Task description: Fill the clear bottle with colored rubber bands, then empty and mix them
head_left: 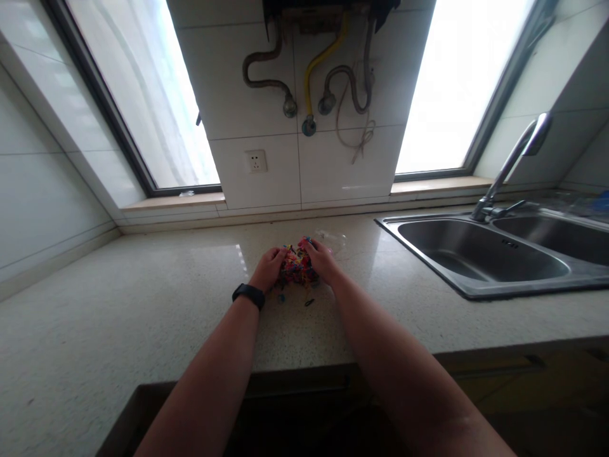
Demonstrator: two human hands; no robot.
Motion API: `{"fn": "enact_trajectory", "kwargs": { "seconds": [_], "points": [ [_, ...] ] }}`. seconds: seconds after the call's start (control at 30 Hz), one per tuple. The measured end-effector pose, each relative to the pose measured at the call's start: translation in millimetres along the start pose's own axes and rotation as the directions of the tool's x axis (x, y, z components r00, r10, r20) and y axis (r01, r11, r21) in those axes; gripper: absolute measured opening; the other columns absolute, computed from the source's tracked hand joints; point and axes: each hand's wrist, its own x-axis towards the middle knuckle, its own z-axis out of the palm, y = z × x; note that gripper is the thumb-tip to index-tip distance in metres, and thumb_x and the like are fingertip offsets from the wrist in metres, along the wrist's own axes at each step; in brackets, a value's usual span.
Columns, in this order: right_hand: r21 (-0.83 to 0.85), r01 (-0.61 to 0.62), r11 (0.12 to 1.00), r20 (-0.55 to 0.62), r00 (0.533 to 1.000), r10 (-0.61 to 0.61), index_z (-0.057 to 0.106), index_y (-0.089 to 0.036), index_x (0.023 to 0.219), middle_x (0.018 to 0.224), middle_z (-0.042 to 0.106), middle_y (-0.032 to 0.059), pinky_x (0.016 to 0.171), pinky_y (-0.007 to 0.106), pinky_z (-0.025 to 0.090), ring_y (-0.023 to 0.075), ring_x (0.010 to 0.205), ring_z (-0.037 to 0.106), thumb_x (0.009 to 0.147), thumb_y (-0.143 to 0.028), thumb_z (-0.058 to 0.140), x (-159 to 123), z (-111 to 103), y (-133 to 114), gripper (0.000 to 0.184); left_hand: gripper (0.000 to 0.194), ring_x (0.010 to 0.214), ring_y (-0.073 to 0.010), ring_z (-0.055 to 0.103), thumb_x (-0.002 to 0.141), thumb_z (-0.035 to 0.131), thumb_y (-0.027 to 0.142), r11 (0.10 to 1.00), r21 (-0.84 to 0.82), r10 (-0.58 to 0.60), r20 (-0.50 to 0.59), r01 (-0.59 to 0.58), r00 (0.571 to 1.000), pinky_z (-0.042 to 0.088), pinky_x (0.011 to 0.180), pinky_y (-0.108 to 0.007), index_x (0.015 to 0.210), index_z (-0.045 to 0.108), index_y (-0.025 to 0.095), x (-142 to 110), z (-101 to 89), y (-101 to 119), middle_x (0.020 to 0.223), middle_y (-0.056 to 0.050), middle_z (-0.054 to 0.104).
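A heap of small, thin, multicoloured pieces that look like rubber bands (299, 271) lies on the pale speckled countertop (190, 279). My left hand (269, 265), with a black band on its wrist, is at the heap's left side, its fingers closed at the edge of the pieces. On the other side my right hand (321, 257) pinches some pink and blue pieces at the heap's upper right. A dark loose band (309, 302) and a blue piece (281, 297) lie just in front of the heap. What exactly sits between my left fingertips is too small to tell.
Behind my right hand lies a crumpled clear plastic sheet or bag (335, 238). A double steel sink (471, 295) with a chrome faucet (511, 162) stands at the right. On the tiled wall are a socket (256, 161) and pipes (266, 82). The counter's front edge runs below my forearms.
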Motion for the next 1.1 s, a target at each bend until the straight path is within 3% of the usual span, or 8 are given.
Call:
{"fn": "enact_trajectory", "kwargs": {
  "seconds": [0.2, 0.33, 0.47, 0.67, 0.77, 0.87, 0.97, 1.1],
  "points": [
    [0.072, -0.047, 0.996, 0.009, 0.999, 0.046, 0.064, -0.018, 0.087, 0.075, 0.063, 0.0022, 0.066, 0.027, 0.047, 0.0158, 0.069, 0.058, 0.083, -0.067, 0.046, -3.6, 1.8, -5.5, 0.053, 0.043, 0.060, -0.0135, 0.051, 0.085, 0.052, 0.058, 0.998, -0.066, -0.021, 0.029, 0.022, 0.999, 0.042, 0.057, -0.024, 0.079, 0.059, 0.016, -1.4, 0.3, -1.2, 0.066, 0.002, 0.057],
    [0.122, -0.068, 0.990, 0.020, 0.998, 0.066, 0.062, -0.019, 0.082, 0.073, 0.063, 0.0020, 0.065, 0.028, 0.048, 0.0157, 0.067, 0.058, 0.082, -0.069, 0.048, -7.4, 3.2, -13.8, 0.053, 0.042, 0.056, -0.0116, 0.045, 0.086, 0.052, 0.056, 1.000, -0.018, 0.014, 0.013, -0.014, 1.000, 0.037, 0.053, -0.023, 0.069, 0.052, 0.017, -1.2, -0.9, -1.6, 0.061, 0.003, 0.050],
    [0.129, -0.041, 0.991, 0.063, 0.997, 0.033, 0.066, -0.018, 0.089, 0.088, 0.069, 0.0057, 0.074, 0.028, 0.049, 0.0169, 0.080, 0.062, 0.083, -0.066, 0.050, -10.5, 2.0, -21.4, 0.050, 0.043, 0.054, -0.0116, 0.044, 0.088, 0.048, 0.056, 0.999, 0.029, 0.020, -0.044, -0.018, 0.999, 0.036, 0.052, -0.024, 0.069, 0.053, 0.018, 0.3, -1.8, -2.2, 0.061, 0.002, 0.050],
    [0.107, -0.036, 0.994, 0.229, 0.973, 0.011, 0.066, -0.017, 0.108, 0.107, 0.070, 0.0110, 0.083, 0.033, 0.050, 0.0188, 0.092, 0.064, 0.092, -0.060, 0.036, -12.2, -1.9, -27.7, 0.055, 0.054, 0.061, -0.0137, 0.051, 0.089, 0.040, 0.064, 0.999, -0.051, 0.009, -0.098, -0.014, 0.995, 0.040, 0.055, -0.025, 0.077, 0.062, 0.016, -0.3, -1.4, 1.0, 0.071, -0.003, 0.059],
    [-0.041, 0.111, 0.993, 0.280, 0.955, -0.095, 0.065, -0.019, 0.114, 0.117, 0.067, 0.0104, 0.092, 0.037, 0.046, 0.0212, 0.105, 0.061, 0.092, -0.058, 0.041, -13.8, -4.0, -27.8, 0.051, 0.057, 0.067, -0.0148, 0.055, 0.090, 0.037, 0.065, 0.997, -0.079, 0.013, -0.111, -0.022, 0.994, 0.041, 0.055, -0.025, 0.079, 0.062, 0.016, -1.2, -2.1, 2.5, 0.078, -0.006, 0.062],
    [-0.342, 0.301, 0.890, 0.373, 0.913, -0.165, 0.062, -0.024, 0.125, 0.130, 0.061, 0.0104, 0.105, 0.044, 0.036, 0.0276, 0.124, 0.051, 0.083, -0.060, 0.058, -18.7, -6.4, -24.8, 0.055, 0.059, 0.073, -0.0161, 0.059, 0.091, 0.034, 0.066, 0.996, -0.091, 0.009, -0.121, -0.020, 0.993, 0.043, 0.058, -0.026, 0.083, 0.063, 0.015, -1.1, -2.9, 2.1, 0.084, -0.008, 0.065],
    [-0.542, 0.386, 0.747, 0.469, 0.876, -0.111, 0.053, -0.031, 0.137, 0.141, 0.052, 0.0101, 0.108, 0.052, 0.029, 0.0365, 0.132, 0.040, 0.068, -0.065, 0.072, -24.4, -7.5, -20.1, 0.079, 0.061, 0.075, -0.0171, 0.060, 0.091, 0.032, 0.066, 0.995, -0.100, 0.005, -0.132, -0.018, 0.991, 0.045, 0.062, -0.027, 0.085, 0.063, 0.015, 0.0, -2.8, 0.2, 0.084, -0.009, 0.066],
    [-0.636, 0.419, 0.648, 0.519, 0.854, -0.043, 0.052, -0.033, 0.137, 0.137, 0.056, 0.0113, 0.102, 0.055, 0.032, 0.0411, 0.124, 0.047, 0.060, -0.063, 0.079, -26.4, -6.2, -17.1, 0.087, 0.062, 0.076, -0.0176, 0.061, 0.091, 0.030, 0.067, 0.996, -0.092, 0.006, -0.137, -0.019, 0.991, 0.046, 0.063, -0.028, 0.086, 0.063, 0.015, 1.3, -1.5, -1.3, 0.087, -0.010, 0.067]
  ]
}}
